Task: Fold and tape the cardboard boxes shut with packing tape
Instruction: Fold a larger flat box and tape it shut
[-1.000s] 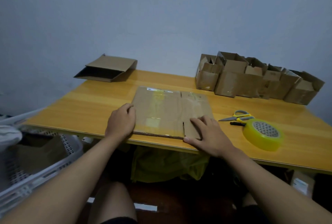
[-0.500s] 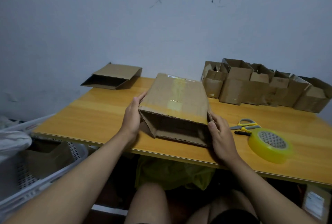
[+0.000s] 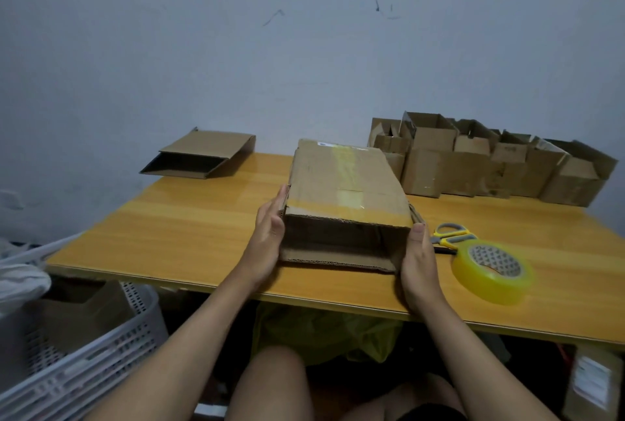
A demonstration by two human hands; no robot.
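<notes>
A person's two bare forearms reach forward from the bottom of the view to a yellow wooden table (image 3: 189, 234). All positions below are given relative to the cardboard box (image 3: 345, 197) at the table's near middle.

Nearest, the left hand (image 3: 269, 234) presses flat against the box's left side wall, fingers straight, palm inward. The right hand (image 3: 417, 258) does the same on the right side wall, fingers straight, thumb tip at the top corner. Neither hand curls around anything; both brace the box between open palms.

The box lies on its side, squared into a tube, its open mouth facing the person. The top panel carries old tape. The near flaps are not yet folded.

To do this step well, it seems best to keep both palms pushing evenly so the corners stay square, then fold the short side flaps inward before the long ones, so the seam meets cleanly for taping.

Just right of the box lie yellow-handled scissors (image 3: 451, 238), and nearer the person a roll of yellowish packing tape (image 3: 492, 272), within easy reach of the right hand.

Farther back, to the box's right, a row of open-topped cardboard boxes (image 3: 490, 163) stands against the wall. Far left of it lies a partly flattened carton (image 3: 203, 158).
</notes>
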